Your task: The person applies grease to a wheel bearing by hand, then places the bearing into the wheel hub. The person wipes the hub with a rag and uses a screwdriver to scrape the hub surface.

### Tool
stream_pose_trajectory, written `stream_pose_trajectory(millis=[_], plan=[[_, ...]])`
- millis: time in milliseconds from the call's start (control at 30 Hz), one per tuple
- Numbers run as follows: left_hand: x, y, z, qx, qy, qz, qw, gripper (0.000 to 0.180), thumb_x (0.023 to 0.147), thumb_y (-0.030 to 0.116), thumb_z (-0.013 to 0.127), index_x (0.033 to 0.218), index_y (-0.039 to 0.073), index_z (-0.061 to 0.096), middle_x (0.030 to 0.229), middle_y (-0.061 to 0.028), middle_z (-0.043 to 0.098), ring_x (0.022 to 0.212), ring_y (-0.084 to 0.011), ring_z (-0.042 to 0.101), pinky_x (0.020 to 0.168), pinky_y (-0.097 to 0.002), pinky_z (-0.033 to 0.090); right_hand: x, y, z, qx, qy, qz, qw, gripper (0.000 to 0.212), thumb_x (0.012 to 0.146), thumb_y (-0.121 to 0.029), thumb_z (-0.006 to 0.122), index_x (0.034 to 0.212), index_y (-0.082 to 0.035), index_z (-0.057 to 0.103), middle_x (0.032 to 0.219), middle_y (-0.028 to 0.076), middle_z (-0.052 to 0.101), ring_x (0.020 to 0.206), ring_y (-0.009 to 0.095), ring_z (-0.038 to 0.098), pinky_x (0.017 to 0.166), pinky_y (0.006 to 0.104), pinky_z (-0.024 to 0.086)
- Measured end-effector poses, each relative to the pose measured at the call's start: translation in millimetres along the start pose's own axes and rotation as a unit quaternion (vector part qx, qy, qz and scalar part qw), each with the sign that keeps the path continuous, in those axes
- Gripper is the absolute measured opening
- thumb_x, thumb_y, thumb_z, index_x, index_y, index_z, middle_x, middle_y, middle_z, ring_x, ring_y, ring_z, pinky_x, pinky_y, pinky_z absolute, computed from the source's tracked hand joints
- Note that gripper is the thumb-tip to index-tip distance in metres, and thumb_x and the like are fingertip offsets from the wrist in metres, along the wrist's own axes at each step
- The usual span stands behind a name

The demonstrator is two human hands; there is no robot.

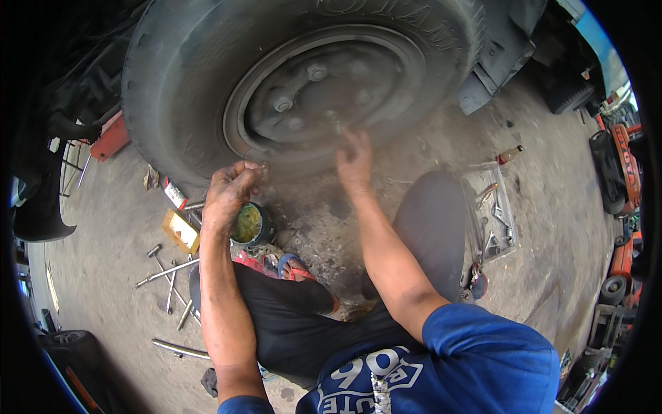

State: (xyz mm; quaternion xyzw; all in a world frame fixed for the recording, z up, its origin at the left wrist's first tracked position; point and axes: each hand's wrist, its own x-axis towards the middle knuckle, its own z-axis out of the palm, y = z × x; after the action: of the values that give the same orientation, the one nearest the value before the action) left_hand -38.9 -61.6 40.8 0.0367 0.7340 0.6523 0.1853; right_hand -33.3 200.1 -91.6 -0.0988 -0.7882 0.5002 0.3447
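Observation:
A large black tyre [176,76] stands in front of me on a grey steel rim [238,114]. Lug nuts, such as the one at left [283,103] and one above it [316,72], sit on the wheel's recessed centre. My left hand [233,192] is closed in a pinch just below the rim's lower left edge; what its fingertips hold, if anything, cannot be made out. Reaching up to the rim's lower part is my right hand [355,159], its fingers blurred by motion. A blurred stud or nut [333,119] shows just above those fingers.
A dark tub [267,233] of yellow-green grease stands below my left hand. Wrenches and bars [165,274] lie at left beside a yellow box [181,231]. On the right are a metal tool tray [509,200] and a brown bottle [510,154]. Orange machines [627,172] stand farther right.

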Motion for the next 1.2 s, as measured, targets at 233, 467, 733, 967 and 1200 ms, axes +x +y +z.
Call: stream_pose_trajectory(millis=[233, 467, 733, 967, 1200], plan=[[-2.4, 0.8, -2.4, 0.007, -0.001, 0.004, 1.000, 0.016, 0.094, 0.018, 0.063, 0.101, 0.005, 0.067, 0.085, 0.0014, 0.067, 0.067, -0.0027, 0.053, 0.055, -0.0172, 0.036, -5.0, -2.7, 11.3, 0.273, -0.018, 0.159, 0.948, 0.068, 0.093, -0.006, 0.064, 0.157, -0.011, 0.043, 0.100, 0.002, 0.061, 0.072, 0.011, 0.055, 0.065, 0.0279, 0.050], [-3.8, 5.0, 1.6, 0.032, 0.002, 0.013, 0.999, 0.017, 0.091, 0.016, 0.061, 0.100, 0.005, 0.069, 0.084, 0.0028, 0.065, 0.068, -0.0032, 0.052, 0.056, -0.0182, 0.035, -19.4, -8.5, 34.1, -0.073, -0.093, 0.096, 0.988, 0.077, 0.097, -0.014, 0.065, 0.164, -0.018, 0.027, 0.100, 0.014, 0.071, 0.074, 0.024, 0.069, 0.075, 0.0389, 0.056], [-8.4, 10.8, 8.4, 0.022, 0.000, 0.011, 1.000, 0.018, 0.090, 0.017, 0.059, 0.098, 0.004, 0.069, 0.082, 0.0024, 0.063, 0.067, -0.0037, 0.050, 0.057, -0.0194, 0.034, -25.4, -22.3, 20.8, -0.192, -0.106, 0.045, 0.975, 0.066, 0.097, -0.018, 0.063, 0.158, -0.012, 0.039, 0.094, 0.018, 0.069, 0.081, 0.034, 0.071, 0.075, 0.0454, 0.056], [-9.3, 12.3, 5.3, 0.015, 0.013, 0.015, 1.000, 0.021, 0.092, 0.022, 0.066, 0.090, 0.002, 0.073, 0.080, 0.0025, 0.066, 0.073, -0.0067, 0.056, 0.070, -0.0241, 0.043, -8.3, -39.7, 16.0, -0.161, -0.054, 0.041, 0.985, 0.071, 0.095, -0.019, 0.065, 0.155, 0.003, 0.036, 0.081, 0.015, 0.068, 0.075, 0.034, 0.070, 0.073, 0.0435, 0.055], [-10.0, 10.8, 1.4, 0.028, 0.004, 0.006, 1.000, 0.021, 0.090, 0.018, 0.058, 0.099, 0.003, 0.069, 0.081, 0.0014, 0.062, 0.067, -0.0036, 0.048, 0.056, -0.0197, 0.032, -22.3, -51.4, 29.4, -0.115, -0.134, 0.110, 0.978, 0.082, 0.094, -0.015, 0.064, 0.162, 0.000, 0.019, 0.072, 0.011, 0.068, 0.066, 0.027, 0.068, 0.074, 0.0419, 0.057]])
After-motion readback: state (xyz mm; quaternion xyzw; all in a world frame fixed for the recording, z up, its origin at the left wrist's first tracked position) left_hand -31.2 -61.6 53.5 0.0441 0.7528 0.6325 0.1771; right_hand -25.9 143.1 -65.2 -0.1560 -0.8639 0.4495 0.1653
